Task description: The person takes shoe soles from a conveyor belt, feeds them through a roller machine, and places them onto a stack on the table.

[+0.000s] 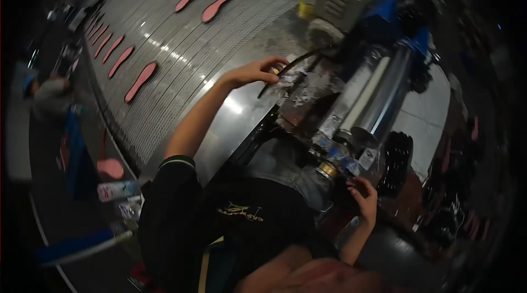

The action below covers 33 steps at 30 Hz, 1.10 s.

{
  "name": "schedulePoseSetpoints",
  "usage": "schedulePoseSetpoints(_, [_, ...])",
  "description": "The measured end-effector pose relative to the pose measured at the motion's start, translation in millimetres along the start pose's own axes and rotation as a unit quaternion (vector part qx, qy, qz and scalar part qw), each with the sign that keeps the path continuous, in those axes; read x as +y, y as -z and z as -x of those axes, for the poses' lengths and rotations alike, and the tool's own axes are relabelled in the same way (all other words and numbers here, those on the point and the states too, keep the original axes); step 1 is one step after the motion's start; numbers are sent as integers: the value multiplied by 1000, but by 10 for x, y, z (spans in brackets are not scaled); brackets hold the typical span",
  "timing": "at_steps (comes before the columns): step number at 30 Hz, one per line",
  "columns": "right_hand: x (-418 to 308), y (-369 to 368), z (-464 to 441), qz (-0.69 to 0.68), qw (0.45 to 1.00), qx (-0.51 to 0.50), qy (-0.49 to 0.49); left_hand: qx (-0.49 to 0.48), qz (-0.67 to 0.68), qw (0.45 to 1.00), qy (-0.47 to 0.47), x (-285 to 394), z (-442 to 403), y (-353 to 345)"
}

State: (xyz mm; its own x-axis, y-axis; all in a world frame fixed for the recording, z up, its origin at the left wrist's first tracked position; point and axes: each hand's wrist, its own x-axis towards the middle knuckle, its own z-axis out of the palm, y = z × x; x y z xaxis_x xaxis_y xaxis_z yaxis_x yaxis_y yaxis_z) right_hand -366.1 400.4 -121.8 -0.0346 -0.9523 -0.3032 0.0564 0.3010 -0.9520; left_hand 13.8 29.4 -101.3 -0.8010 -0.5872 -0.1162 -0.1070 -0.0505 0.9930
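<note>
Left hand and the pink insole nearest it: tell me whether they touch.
Apart: the head view shows mesh conveyor belt between left hand and pink insole.

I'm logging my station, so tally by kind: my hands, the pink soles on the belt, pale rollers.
Left hand and right hand: 2
Pink soles on the belt: at least 6; far ones too blurred to count
Pale roller: 1
Total: at least 9
</note>
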Motion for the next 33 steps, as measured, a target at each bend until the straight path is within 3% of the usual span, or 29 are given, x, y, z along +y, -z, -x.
schedulePoseSetpoints(2, [68, -21, -7, -19, 999, 35, -1, 49, 273, 961, 4, -758, 386, -211])
schedulePoseSetpoints(4, [154, 12, -19, -21, 1000, 5, -6, 130, 386, 912, -45, -1106, 818, -525])
schedulePoseSetpoints(5, [183, 23, -26, -29, 1000, -4, -12, 172, 469, 861, -98, -1175, 942, -642])
schedulePoseSetpoints(8, [114, 18, -115, 2, 999, -31, -36, 313, 554, 759, -142, -1539, 1343, -563])
schedulePoseSetpoints(11, [29, 116, -211, 66, 994, -36, -83, 414, 545, 701, -200, -1450, 1744, -238])
schedulePoseSetpoints(13, [23, 120, -215, 118, 985, -34, -120, 413, 539, 694, -238, -1437, 2072, 1])
schedulePoseSetpoints(14, [27, 92, -194, 99, 989, -20, -109, 455, 526, 686, -213, -1400, 2232, 12])
schedulePoseSetpoints(17, [33, 127, -101, 54, 994, -26, -90, 563, 462, 682, -62, -1488, 2609, -119])
schedulePoseSetpoints(18, [41, 136, -52, 24, 996, -41, -81, 564, 463, 681, -60, -1501, 2656, -190])
schedulePoseSetpoints(20, [22, 151, 23, 26, 996, -43, -67, 612, 330, 719, -1, -1539, 2678, -292])
schedulePoseSetpoints(22, [-87, 221, 91, 30, 998, -34, -51, 616, 326, 717, -22, -1580, 2572, -335])
schedulePoseSetpoints(24, [-332, 324, 116, 128, 990, -53, -37, 630, 263, 730, -2, -1350, 2324, -362])
schedulePoseSetpoints(26, [-841, 363, 167, 206, 978, -1, 8, 604, 161, 780, 33, -1186, 2099, -360])
schedulePoseSetpoints(28, [-1546, 160, 152, 269, 944, 116, 149, 564, 97, 820, 10, -1112, 1786, -343])
schedulePoseSetpoints(29, [-1864, -118, 94, 174, 932, 215, 235, 551, 75, 831, 10, -1020, 1614, -344])
schedulePoseSetpoints(31, [-2476, -284, -167, 313, 824, 185, 435, 488, 97, 867, -25, -1108, 1354, -325])
schedulePoseSetpoints(33, [-2996, -346, -727, 394, 772, 224, 445, 446, 105, 889, -20, -1039, 1119, -388])
